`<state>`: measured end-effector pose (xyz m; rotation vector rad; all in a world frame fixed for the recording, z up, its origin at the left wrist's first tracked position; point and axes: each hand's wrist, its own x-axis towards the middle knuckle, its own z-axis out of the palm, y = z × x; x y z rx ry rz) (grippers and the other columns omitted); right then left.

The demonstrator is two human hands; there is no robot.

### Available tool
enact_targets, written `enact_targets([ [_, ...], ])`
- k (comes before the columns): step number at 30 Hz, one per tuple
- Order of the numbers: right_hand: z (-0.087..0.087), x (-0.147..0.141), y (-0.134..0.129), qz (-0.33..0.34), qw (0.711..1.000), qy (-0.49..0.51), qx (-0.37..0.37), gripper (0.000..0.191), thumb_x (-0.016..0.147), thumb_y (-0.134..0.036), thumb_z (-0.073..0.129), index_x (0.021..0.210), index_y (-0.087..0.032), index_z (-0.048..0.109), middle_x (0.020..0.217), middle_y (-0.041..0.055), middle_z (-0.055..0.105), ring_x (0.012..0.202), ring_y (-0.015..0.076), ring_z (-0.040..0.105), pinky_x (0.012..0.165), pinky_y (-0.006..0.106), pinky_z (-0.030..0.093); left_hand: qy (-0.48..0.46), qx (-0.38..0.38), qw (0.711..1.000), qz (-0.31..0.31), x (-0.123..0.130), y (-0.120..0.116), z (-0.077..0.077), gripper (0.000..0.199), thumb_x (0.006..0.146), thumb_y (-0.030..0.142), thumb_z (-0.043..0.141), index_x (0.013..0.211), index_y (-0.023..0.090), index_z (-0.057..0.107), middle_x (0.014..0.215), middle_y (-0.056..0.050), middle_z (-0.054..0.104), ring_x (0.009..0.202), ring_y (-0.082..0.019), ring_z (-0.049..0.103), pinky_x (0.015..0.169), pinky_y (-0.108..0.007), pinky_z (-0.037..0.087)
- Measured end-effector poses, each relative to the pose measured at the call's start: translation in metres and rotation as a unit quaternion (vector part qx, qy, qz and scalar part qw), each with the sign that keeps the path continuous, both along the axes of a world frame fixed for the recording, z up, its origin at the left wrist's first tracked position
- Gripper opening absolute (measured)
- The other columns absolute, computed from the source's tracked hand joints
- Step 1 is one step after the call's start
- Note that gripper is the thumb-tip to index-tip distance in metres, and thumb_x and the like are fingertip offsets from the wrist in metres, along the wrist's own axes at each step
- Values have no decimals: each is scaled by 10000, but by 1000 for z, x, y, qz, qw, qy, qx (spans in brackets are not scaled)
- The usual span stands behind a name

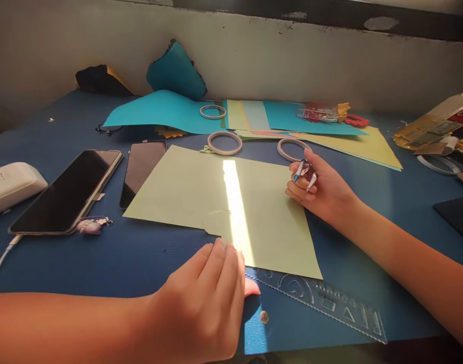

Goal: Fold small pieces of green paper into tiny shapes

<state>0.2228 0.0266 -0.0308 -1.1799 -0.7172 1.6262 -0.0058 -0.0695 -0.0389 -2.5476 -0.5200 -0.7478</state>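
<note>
One green paper (185, 187) on the table (140, 253); my right hand (320, 183) grips a silver tool (300, 171); my left hand (206, 296), grip unclear, at its near edge; step apparently positioning, next move calls for steadiness

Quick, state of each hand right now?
Left hand: at the near edge of the pale green paper; whether it grips cannot be told.
Right hand: closed, holding a silver-and-blue tool.

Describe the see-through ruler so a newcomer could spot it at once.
On the blue table, find the large pale green sheet. A ruler shows along its near right edge. Unlike the opaque sheet, it is clear, with a wavy near edge.
</note>
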Motion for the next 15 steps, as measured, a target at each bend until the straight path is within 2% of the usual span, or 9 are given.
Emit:
enact_targets([
  [7, -2, 2, 1, 23, 1000, -9, 19, 428, 894, -446, 417, 589, -180, 555, 311, -58, 344, 288, 52, 310, 356, 206, 241, 10, -69, 997, 39, -3, -17, -7, 192, 806, 243, 640, 804, 54, 672, 813, -99, 716, 749, -246, 667, 645, -360, 568],
  [12, -5, 4, 3, 22, 1000, -1, 17, 430, 904, -413, 398, 595, -178, 581, 322, -49, 357, 299, 51, 311, 366, 209, 253, 75, -107, 990, -56, 2, -7, -8, 235, 900, 277, 490, 1009, 149, 654, 1033, -33, 677, 1006, -203, 583, 827, -343, 525],
  [15, -5, 5, 4, 30, 999, 7, 14, 396, 889, -409, 433, 603, -179, 581, 338, -50, 374, 310, 52, 313, 373, 213, 268, 81, -141, 984, -78, 1, -3, -5, 235, 918, 241, 439, 977, 187, 661, 1073, -8, 657, 1048, -179, 540, 893, -348, 476],
])
